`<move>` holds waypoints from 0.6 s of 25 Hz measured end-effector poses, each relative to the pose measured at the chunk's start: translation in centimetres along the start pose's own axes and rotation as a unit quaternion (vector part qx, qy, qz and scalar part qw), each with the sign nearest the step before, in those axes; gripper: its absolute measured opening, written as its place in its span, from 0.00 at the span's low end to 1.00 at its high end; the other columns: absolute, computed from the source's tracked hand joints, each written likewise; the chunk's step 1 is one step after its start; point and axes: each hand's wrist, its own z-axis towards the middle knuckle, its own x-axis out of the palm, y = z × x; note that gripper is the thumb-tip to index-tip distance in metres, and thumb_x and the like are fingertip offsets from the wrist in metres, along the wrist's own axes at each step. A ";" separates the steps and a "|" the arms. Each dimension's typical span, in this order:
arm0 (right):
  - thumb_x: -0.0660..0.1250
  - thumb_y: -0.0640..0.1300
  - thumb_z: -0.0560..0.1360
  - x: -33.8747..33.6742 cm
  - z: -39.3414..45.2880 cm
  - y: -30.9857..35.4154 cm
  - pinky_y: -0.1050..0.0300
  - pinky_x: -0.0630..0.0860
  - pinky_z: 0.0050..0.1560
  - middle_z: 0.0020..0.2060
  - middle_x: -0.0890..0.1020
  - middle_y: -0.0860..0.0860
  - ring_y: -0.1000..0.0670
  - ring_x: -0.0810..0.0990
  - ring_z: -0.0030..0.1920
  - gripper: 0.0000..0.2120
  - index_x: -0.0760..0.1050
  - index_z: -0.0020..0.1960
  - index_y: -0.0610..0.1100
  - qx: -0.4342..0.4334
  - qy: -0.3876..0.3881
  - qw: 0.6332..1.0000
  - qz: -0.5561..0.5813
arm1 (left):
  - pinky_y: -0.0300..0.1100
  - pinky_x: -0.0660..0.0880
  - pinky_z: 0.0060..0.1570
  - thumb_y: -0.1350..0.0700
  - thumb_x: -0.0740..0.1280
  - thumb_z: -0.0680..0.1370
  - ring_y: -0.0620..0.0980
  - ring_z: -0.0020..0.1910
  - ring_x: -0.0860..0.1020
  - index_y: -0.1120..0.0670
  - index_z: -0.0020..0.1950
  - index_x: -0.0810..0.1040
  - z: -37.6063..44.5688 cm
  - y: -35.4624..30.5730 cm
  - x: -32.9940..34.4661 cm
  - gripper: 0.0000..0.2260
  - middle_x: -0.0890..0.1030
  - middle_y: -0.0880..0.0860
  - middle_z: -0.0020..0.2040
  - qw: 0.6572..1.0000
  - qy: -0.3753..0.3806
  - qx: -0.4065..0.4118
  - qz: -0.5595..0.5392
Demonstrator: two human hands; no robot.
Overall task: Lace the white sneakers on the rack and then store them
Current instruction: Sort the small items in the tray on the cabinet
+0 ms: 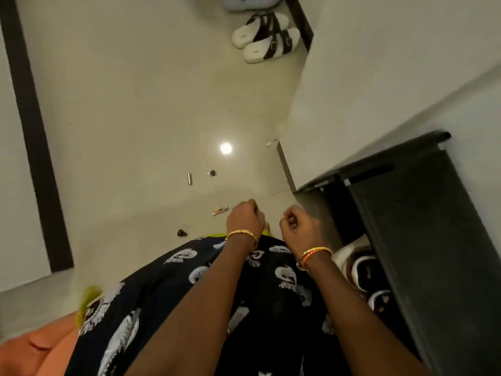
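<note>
Hovering over the patterned lap, the left hand [245, 218] and right hand [298, 225] have fingers curled into loose fists — whether they pinch a thin lace I cannot tell. White footwear [349, 260], probably the sneakers, sits low in the dark rack [423, 202], just beside the right wrist. Sneakers should be light with soft uppers — best taken by the heel collar; laces are limp and slippery.
</note>
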 end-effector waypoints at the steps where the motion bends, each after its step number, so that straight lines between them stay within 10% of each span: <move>1: 0.64 0.41 0.73 1.2 1.5 0.5 0.50 0.78 0.37 0.30 0.76 0.51 0.47 0.76 0.33 0.05 0.72 0.38 0.46 -0.007 0.022 1.000 -0.012 | 0.46 0.73 0.45 0.58 0.61 0.76 0.59 0.49 0.77 0.60 0.50 0.77 1.4 1.2 0.0 0.08 0.79 0.59 0.50 0.999 0.001 -0.047 -0.015; 6: 0.64 0.42 0.72 7.2 9.3 0.8 0.49 0.79 0.42 0.37 0.81 0.47 0.46 0.79 0.39 0.04 0.77 0.41 0.45 -0.044 0.152 0.983 -0.097 | 0.47 0.73 0.50 0.63 0.63 0.74 0.58 0.55 0.75 0.57 0.54 0.77 7.6 7.8 1.6 0.09 0.76 0.59 0.56 0.972 0.049 -0.217 -0.069; 15: 0.63 0.41 0.75 20.8 24.6 -1.5 0.54 0.75 0.50 0.52 0.78 0.45 0.44 0.78 0.51 0.11 0.77 0.56 0.43 -0.155 0.256 0.930 -0.213 | 0.51 0.71 0.56 0.61 0.65 0.75 0.57 0.63 0.67 0.52 0.68 0.66 16.0 18.4 11.6 0.22 0.66 0.57 0.65 0.967 0.135 -0.213 0.034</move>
